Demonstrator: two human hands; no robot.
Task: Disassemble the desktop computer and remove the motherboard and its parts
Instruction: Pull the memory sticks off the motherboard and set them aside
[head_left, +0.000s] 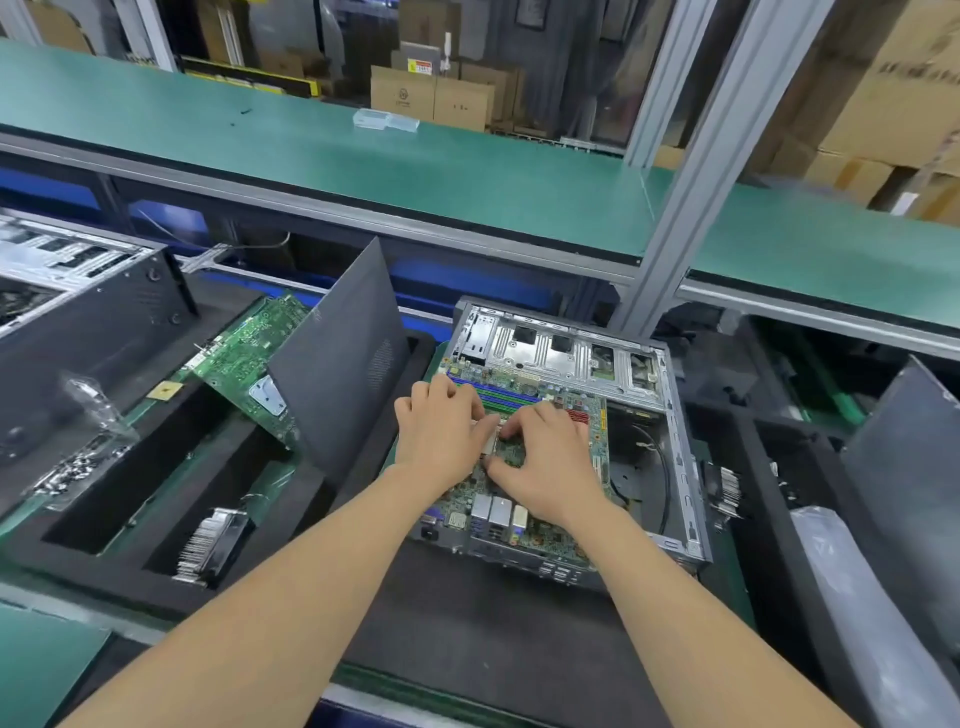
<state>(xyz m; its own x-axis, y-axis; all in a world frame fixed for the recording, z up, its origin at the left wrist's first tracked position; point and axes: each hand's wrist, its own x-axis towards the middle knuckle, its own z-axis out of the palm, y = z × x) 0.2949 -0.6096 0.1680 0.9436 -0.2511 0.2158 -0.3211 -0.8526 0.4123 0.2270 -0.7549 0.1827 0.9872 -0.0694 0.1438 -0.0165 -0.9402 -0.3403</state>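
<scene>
Seemingly the left grip (441, 421) and right grip (550, 462) are curling onto the motherboard (462, 501), which is lying inside the computer case (685, 467). Whether they are clamping a part, I cannot tell. Pulling unevenly would, I judge, be flexing and cracking the board if anything is fastening it.

Both hands lie palms down over the middle of the motherboard (519, 376). Left hand (441, 426): toward the board's left edge, fingers bent with their tips on its far part, thumb pointing at the other hand. Right hand (548, 462): just beside it, fingers curled down onto the board's centre, thumb on the near side. Whether either hand pinches anything cannot be told. The bare left forearm (311, 571) and right forearm (675, 597) converge across the board's near edge.
</scene>
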